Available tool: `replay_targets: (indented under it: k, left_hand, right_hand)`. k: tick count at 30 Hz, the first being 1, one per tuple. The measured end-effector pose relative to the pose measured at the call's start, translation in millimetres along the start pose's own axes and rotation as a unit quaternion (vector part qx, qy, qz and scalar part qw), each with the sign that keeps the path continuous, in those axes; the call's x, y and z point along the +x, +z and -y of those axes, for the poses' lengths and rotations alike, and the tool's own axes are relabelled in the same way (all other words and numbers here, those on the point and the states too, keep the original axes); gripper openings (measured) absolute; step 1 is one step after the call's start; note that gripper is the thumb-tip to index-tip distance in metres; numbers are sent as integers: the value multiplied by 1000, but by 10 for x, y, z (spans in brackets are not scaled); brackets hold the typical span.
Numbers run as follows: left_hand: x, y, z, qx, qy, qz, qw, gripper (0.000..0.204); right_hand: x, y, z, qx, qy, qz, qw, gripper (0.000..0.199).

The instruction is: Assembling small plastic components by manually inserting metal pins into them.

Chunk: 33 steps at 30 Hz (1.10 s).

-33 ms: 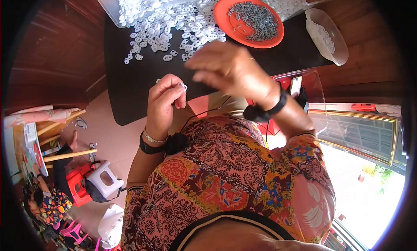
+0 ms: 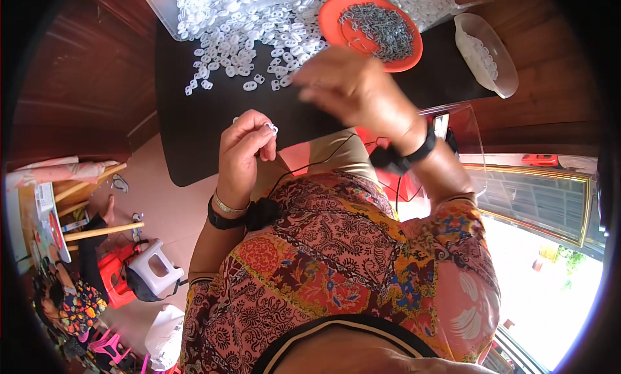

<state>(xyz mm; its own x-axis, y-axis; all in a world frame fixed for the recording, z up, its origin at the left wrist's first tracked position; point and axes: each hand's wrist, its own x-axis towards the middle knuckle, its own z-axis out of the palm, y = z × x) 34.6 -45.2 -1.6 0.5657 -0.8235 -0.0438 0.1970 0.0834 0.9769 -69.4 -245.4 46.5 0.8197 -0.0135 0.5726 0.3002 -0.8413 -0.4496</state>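
Head cam: L hand [image 2: 240, 147] pinches wht pc [image 2: 273, 128], R hand [image 2: 359, 89] blurred, can't tell grip.

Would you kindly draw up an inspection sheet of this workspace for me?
Surface: matte black table with a rounded corner.
Job's things: small white two-holed plastic pieces, scattered loosely; thin grey metal pins heaped on a round orange plate.
Clutter: translucent oval tub holding white pieces.
Left hand: pinches a small white piece.
Right hand: blurred near the plate; contents unclear.
Cables: thin black cable crossing above the lap.
Surroundings: pale grey plastic stool and another person, lower left.
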Motion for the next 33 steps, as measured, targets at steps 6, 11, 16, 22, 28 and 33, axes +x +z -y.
replay_targets:
  k: [6,11,16,22,28,33]
  left_hand:
    - [31,4,11,-49,10,-39,998,14]
    - [15,-35,37,-46,1,-40,998,12]
    - [28,-12,50,-45,3,-52,998,14]
    - [27,13,31,-43,-7,-71,997,14]
    - [37,15,41,-42,4,-67,997,14]
    - [32,10,59,-1,15,-53,998,13]
  right_hand:
    - [34,-490,-980,-313,-20,73,947,13]
    - [46,-422,-1110,-356,-12,184,916,8]
    - [88,-345,-1139,-397,-68,234,885,9]
    - [181,-285,-1014,-417,-64,256,870,11]
    - [227,-323,-1166,-350,20,231,908,8]
    - [258,-401,-919,-231,172,134,948,12]
